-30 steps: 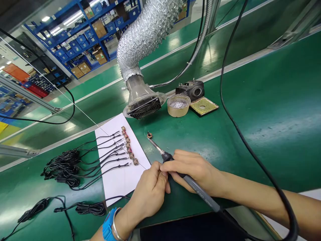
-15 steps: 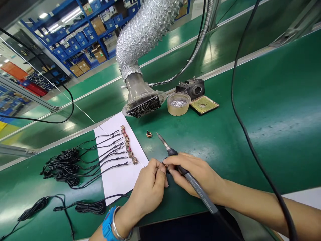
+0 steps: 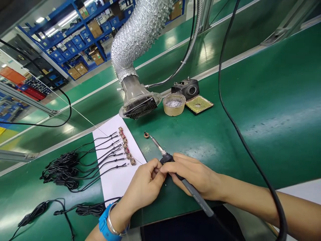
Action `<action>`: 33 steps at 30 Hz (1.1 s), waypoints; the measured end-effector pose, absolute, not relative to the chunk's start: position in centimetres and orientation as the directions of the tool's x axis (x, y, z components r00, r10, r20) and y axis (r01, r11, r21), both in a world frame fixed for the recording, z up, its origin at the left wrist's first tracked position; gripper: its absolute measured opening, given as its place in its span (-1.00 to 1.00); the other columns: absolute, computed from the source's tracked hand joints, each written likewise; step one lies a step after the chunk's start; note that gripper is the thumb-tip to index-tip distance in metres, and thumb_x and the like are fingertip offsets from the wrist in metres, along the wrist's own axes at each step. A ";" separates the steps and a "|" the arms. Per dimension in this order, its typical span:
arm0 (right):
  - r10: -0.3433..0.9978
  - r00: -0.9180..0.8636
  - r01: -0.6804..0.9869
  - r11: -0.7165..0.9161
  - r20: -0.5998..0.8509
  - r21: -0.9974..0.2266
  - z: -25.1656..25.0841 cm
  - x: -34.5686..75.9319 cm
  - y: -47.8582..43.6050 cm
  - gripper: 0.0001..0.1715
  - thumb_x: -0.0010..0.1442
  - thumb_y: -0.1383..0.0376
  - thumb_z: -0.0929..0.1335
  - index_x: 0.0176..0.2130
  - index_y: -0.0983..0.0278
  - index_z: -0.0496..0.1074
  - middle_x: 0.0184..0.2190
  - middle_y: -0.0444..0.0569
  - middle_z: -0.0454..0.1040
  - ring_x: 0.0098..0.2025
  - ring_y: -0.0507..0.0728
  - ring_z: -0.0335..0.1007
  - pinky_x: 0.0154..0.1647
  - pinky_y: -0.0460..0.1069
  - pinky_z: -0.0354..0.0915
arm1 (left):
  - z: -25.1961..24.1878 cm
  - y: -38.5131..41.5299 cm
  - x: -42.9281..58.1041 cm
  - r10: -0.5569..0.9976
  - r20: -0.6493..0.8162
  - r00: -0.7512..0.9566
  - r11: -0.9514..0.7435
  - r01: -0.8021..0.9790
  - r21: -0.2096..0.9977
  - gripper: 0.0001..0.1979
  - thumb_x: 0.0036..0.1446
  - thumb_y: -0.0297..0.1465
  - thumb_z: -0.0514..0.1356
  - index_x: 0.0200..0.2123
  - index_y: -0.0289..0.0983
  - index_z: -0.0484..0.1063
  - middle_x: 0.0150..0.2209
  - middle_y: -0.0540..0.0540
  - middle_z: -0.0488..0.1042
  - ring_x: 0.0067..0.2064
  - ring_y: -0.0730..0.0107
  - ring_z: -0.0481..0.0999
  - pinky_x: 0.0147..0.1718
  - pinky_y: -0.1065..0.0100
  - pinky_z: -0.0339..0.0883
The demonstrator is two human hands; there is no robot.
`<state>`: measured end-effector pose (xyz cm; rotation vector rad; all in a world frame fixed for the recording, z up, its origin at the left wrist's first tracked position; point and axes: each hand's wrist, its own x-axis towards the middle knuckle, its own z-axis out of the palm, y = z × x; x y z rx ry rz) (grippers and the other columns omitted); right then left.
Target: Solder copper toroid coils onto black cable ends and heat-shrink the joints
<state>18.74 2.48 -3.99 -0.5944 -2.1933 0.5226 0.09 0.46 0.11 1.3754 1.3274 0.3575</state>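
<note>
My right hand [image 3: 198,172] is closed around a soldering iron [image 3: 194,194], whose metal tip points up and left. Just beyond that tip, a small copper-wound ring coil [image 3: 146,135] lies on the green bench. My left hand [image 3: 147,182] is closed in a pinch, its fingertips meeting those of my right hand; whatever they hold is hidden. A thin pale wire [image 3: 85,117] slants down from the upper left toward my left fingers. On a white sheet [image 3: 110,187], several small wound coils [image 3: 126,150] stand in a row beside the stripped ends of black cables [image 3: 100,157].
A fume extractor hood [image 3: 140,103] hangs over the bench on a silver duct [image 3: 142,36]. Behind the iron stand a round tub [image 3: 174,110], a dark iron holder [image 3: 187,88] and a yellow sponge tray [image 3: 199,104]. Bundled cables [image 3: 60,170] lie left. A black cord [image 3: 233,120] loops down on the right.
Both hands stay together while the iron's tip has come closer to the loose ring coil. The small copper-coloured piece glimpsed between my fingers is now hidden. The whole view has shifted slightly.
</note>
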 end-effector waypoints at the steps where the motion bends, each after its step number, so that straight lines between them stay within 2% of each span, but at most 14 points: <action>1: 0.575 -0.565 0.252 0.804 0.592 -0.539 -4.0 18.8 2.6 -0.70 0.25 0.51 0.17 -0.05 0.31 0.29 -0.42 -0.06 0.28 -0.39 0.08 0.15 -0.40 -0.05 0.19 | -0.2 0.5 0.2 0.838 -0.451 0.306 0.283 0.463 0.840 -0.72 0.24 -0.18 0.04 -0.41 -0.23 0.18 -0.54 0.11 0.20 -0.61 0.59 0.22 -0.67 0.51 0.05; 4: 0.626 -0.455 0.267 0.774 0.633 -0.574 -3.6 19.2 2.8 -0.70 0.24 0.51 0.22 -0.05 0.30 0.32 -0.44 -0.08 0.31 -0.40 0.05 0.17 -0.40 -0.07 0.22 | -1.0 0.6 0.6 0.859 -0.458 0.228 0.353 0.385 0.853 -0.72 0.23 -0.15 0.04 -0.39 -0.24 0.20 -0.53 0.11 0.25 -0.64 0.61 0.20 -0.72 0.54 0.06; 7: 0.687 -0.311 0.260 0.726 0.657 -0.636 -3.0 20.1 2.7 -0.63 0.22 0.53 0.25 0.00 0.28 0.34 -0.39 -0.08 0.43 -0.39 0.03 0.28 -0.36 -0.07 0.29 | -1.3 0.6 1.3 0.874 -0.465 0.141 0.397 0.346 0.850 -0.74 0.23 -0.19 0.05 -0.39 -0.25 0.20 -0.54 0.11 0.26 -0.66 0.63 0.19 -0.74 0.56 0.05; 10: 0.773 -0.205 0.272 0.635 0.601 -0.724 -2.5 21.3 2.0 -0.55 0.23 0.47 0.28 0.10 0.25 0.32 -0.37 -0.09 0.47 -0.40 0.03 0.37 -0.37 -0.06 0.33 | -1.4 0.5 1.8 0.880 -0.466 0.095 0.416 0.323 0.850 -0.74 0.22 -0.20 0.06 -0.40 -0.26 0.20 -0.56 0.13 0.26 -0.68 0.65 0.19 -0.75 0.58 0.06; 12: 0.809 -0.167 0.266 0.587 0.563 -0.765 -2.3 22.0 1.5 -0.57 0.24 0.40 0.29 0.10 0.25 0.35 -0.38 -0.06 0.45 -0.41 0.05 0.36 -0.42 -0.05 0.31 | -1.4 0.5 2.0 0.882 -0.465 0.079 0.421 0.314 0.851 -0.74 0.22 -0.19 0.06 -0.40 -0.26 0.20 -0.57 0.13 0.26 -0.69 0.65 0.20 -0.76 0.58 0.08; 16: 0.859 -0.137 0.230 0.512 0.493 -0.828 -2.4 22.8 1.2 -0.72 0.20 0.34 0.29 -0.08 0.24 0.45 -0.43 -0.07 0.44 -0.46 0.05 0.30 -0.49 -0.05 0.23 | -1.6 0.6 2.1 0.878 -0.475 0.063 0.435 0.311 0.845 -0.74 0.21 -0.18 0.07 -0.39 -0.25 0.21 -0.58 0.14 0.26 -0.69 0.62 0.25 -0.75 0.56 0.16; 20: 0.912 -0.110 0.174 0.410 0.396 -0.896 -2.8 23.0 1.2 -0.81 0.18 0.33 0.29 -0.19 0.24 0.44 -0.41 -0.08 0.45 -0.42 0.07 0.35 -0.46 -0.06 0.23 | -1.6 0.6 2.0 0.877 -0.475 0.065 0.433 0.318 0.843 -0.74 0.21 -0.18 0.06 -0.38 -0.25 0.23 -0.58 0.13 0.29 -0.69 0.60 0.29 -0.74 0.55 0.17; 33: 0.911 -0.192 0.163 0.397 0.365 -0.903 -2.6 22.8 1.3 -0.82 0.16 0.38 0.27 -0.22 0.23 0.41 -0.43 -0.11 0.41 -0.44 0.04 0.29 -0.45 -0.05 0.17 | -1.7 0.5 2.2 0.884 -0.464 0.063 0.408 0.384 0.829 -0.72 0.24 -0.15 0.04 -0.38 -0.23 0.23 -0.60 0.13 0.30 -0.66 0.56 0.35 -0.69 0.52 0.19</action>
